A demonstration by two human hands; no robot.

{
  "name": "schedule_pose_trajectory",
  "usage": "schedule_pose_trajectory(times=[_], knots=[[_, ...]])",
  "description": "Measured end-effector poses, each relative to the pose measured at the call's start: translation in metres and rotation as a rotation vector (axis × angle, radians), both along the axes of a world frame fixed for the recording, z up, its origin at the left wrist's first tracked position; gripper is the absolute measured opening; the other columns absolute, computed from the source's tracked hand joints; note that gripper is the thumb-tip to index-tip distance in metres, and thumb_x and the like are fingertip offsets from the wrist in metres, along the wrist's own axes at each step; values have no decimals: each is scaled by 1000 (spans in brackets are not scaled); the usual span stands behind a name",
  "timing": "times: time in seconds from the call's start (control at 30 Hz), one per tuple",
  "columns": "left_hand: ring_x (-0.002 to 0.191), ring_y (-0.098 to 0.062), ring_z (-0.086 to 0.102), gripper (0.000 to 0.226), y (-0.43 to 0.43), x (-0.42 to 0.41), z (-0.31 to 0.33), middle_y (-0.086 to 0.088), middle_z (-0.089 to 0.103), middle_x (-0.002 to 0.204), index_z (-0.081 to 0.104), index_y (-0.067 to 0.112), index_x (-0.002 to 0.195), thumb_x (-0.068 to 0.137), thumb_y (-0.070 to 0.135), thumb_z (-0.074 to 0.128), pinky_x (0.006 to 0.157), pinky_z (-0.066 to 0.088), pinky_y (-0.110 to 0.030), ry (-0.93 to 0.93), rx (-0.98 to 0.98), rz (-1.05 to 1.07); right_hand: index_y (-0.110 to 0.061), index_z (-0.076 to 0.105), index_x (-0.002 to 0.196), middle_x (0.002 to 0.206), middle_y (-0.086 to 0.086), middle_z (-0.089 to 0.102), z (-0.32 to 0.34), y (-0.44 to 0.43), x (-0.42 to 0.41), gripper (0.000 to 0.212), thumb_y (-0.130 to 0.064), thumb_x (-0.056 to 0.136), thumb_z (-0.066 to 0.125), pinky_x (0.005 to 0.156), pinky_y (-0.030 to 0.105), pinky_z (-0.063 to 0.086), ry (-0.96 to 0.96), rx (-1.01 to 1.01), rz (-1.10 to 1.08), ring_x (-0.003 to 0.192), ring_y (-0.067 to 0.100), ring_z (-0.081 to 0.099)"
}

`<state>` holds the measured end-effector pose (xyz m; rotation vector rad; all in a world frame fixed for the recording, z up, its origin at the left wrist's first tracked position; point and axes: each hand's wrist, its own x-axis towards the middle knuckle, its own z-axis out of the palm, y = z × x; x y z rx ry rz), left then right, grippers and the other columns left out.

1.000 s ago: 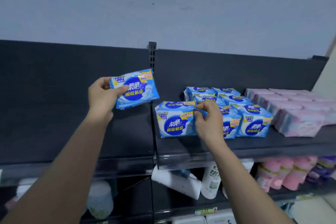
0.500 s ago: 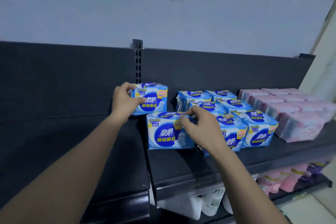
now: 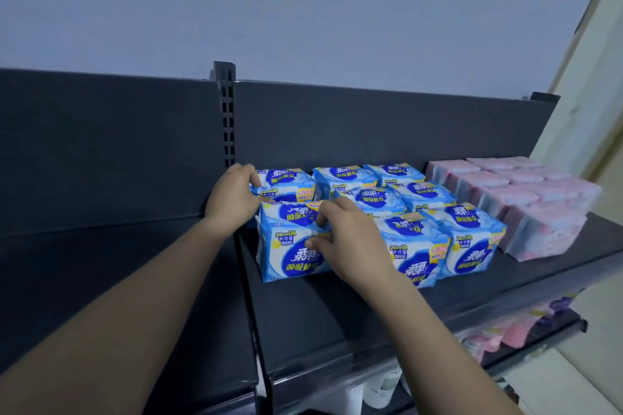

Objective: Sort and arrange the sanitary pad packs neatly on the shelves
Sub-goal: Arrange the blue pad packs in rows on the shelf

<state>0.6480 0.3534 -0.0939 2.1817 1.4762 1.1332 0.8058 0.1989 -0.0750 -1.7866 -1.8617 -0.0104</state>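
The left grip (image 3: pixel 232 199) curls round the rear blue pack (image 3: pixel 286 184). Just right of it, the right grip (image 3: pixel 350 239) pinches the front blue pack (image 3: pixel 290 256) on the shelf (image 3: pixel 337 310).

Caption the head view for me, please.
Left hand and right hand grip blue sanitary pad packs beside pink packs on shelf.

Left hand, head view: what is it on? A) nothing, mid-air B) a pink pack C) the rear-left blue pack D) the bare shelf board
C: the left hand grips the rear blue pack next to the shelf upright, behind the front blue pack that the right hand pinches.
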Motion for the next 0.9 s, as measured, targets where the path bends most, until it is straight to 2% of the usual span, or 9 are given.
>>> schedule_pose_trajectory(times=[0.1, 0.2, 0.27, 0.33, 0.43, 0.53, 0.63, 0.73, 0.9], knots=[[84, -15, 49, 34, 4, 3, 2, 1, 47, 96, 51, 17, 82, 72, 18, 84, 61, 34, -25, -18, -56, -52, -20, 50, 90, 107, -2, 50, 2, 2, 5, 27, -22, 80, 75, 78, 34, 45, -5, -37, 27, 89, 22, 59], [89, -21, 58, 33, 7, 1, 0, -6, 56, 105, 54, 26, 81, 73, 11, 82, 72, 53, -33, -232, -271, -189, -18, 52, 98, 111, -2, 50, 7, 3, 10, 26, -17, 81, 71, 79, 36, 46, -73, -81, 42, 95, 23, 57], [92, -22, 60, 36, 4, -4, 1, -10, 57, 111, 57, 24, 94, 78, -3, 74, 79, 53, -39, -335, -369, -256, -16, 52, 103, 113, 1, 50, 8, 7, 9, 26, -16, 83, 68, 75, 35, 44, -120, -69, 21, 98, 25, 55], [90, -18, 60, 53, -1, -10, 5, -9, 54, 117, 50, 22, 116, 81, -16, 60, 72, 52, -35, -374, -446, -309, -15, 52, 109, 115, 3, 50, 6, 13, 6, 26, -13, 85, 64, 70, 32, 39, -153, -44, -20, 102, 27, 53], [109, -20, 58, 78, -10, -21, 10, -6, 50, 131, 40, 22, 137, 75, -23, 51, 71, 48, -35, -345, -529, -395, -13, 53, 113, 115, 6, 51, 1, 22, 3, 29, -11, 85, 62, 75, 34, 43, -154, -17, -57, 107, 28, 50], [116, 0, 52, 97, -23, -29, 12, 17, 48, 132, 26, 39, 136, 58, -10, 57, 83, 44, -35, -200, -633, -547, -14, 54, 115, 115, 7, 52, -3, 24, 2, 31, -12, 85, 63, 80, 35, 45, -139, 15, -87, 109, 27, 49], [114, 14, 48, 112, -33, -31, 7, 26, 49, 130, 17, 42, 136, 54, 0, 78, 95, 44, -18, -54, -705, -602, -13, 52, 118, 119, 7, 53, -8, 24, 0, 33, -10, 86, 59, 80, 35, 42, -165, 31, -108, 111, 28, 47], [123, 2, 50, 115, -44, -22, -2, 14, 53, 136, 20, 30, 144, 51, 12, 86, 105, 42, -23, 14, -698, -541, -14, 50, 119, 122, 6, 53, -12, 20, 0, 33, -12, 87, 58, 82, 35, 42, -204, 35, -107, 115, 27, 45], [121, -11, 54, 115, -67, -24, -5, 8, 57, 132, 32, 21, 142, 41, 44, 82, 107, 42, -37, 148, -605, -295, -8, 54, 122, 132, 14, 53, -17, 6, -3, 47, -25, 81, 69, 110, 40, 31, -310, 77, -30, 138, 34, 35]])
